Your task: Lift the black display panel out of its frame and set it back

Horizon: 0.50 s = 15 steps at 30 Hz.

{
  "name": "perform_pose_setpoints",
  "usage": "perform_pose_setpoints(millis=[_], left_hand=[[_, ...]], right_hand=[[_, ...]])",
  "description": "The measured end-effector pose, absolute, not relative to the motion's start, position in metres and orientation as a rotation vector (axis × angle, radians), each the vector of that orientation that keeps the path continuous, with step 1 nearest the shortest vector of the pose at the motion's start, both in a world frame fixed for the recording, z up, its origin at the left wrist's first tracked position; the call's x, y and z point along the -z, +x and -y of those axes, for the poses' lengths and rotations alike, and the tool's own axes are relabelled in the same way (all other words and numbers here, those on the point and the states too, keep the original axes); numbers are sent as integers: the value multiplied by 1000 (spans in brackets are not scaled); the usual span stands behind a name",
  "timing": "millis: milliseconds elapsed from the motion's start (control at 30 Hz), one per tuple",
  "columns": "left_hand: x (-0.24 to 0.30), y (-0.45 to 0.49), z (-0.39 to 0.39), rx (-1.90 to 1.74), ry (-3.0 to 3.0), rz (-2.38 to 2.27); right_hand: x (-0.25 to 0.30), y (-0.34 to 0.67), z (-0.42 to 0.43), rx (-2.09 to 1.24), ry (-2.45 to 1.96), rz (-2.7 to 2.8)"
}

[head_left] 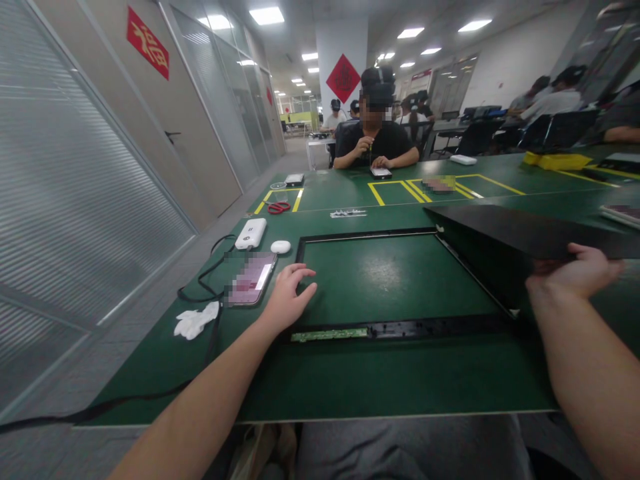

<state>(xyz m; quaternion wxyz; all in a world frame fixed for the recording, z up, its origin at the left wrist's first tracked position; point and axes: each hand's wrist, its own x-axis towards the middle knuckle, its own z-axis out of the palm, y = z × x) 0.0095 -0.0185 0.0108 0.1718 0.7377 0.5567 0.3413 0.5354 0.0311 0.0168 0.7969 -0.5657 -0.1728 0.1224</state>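
Note:
A thin black rectangular frame (370,233) lies flat on the green table, with a strip of green circuit board (330,335) along its near side. My left hand (291,293) is over the frame's left side, its thumb and fingers apart; whether it touches the frame is hidden. On the right, a large flat black panel (515,230) is raised and tilted above the frame's right side. My right hand (583,270) grips the panel's near edge from below, with the thumb on top.
Left of the frame are a phone (253,279), a white power bank (251,233) with a black cable, a white earbud case (281,247) and crumpled white gloves (197,321). Red-handled scissors (279,208) lie farther back. Across the green table (390,390) sits a co-worker (377,143).

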Motion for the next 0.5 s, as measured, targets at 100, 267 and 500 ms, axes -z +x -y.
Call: perform_pose_setpoints(millis=[100, 267, 500], left_hand=[[-10, 9, 18, -968, 2086, -1604], [-9, 10, 19, -923, 2110, -1592], [-12, 11, 21, -885, 2125, -1584]], right_hand=[[-22, 523, -28, -321, -1023, 257], [-22, 521, -33, -426, -1026, 93], [-21, 518, -33, -510, -1119, -16]])
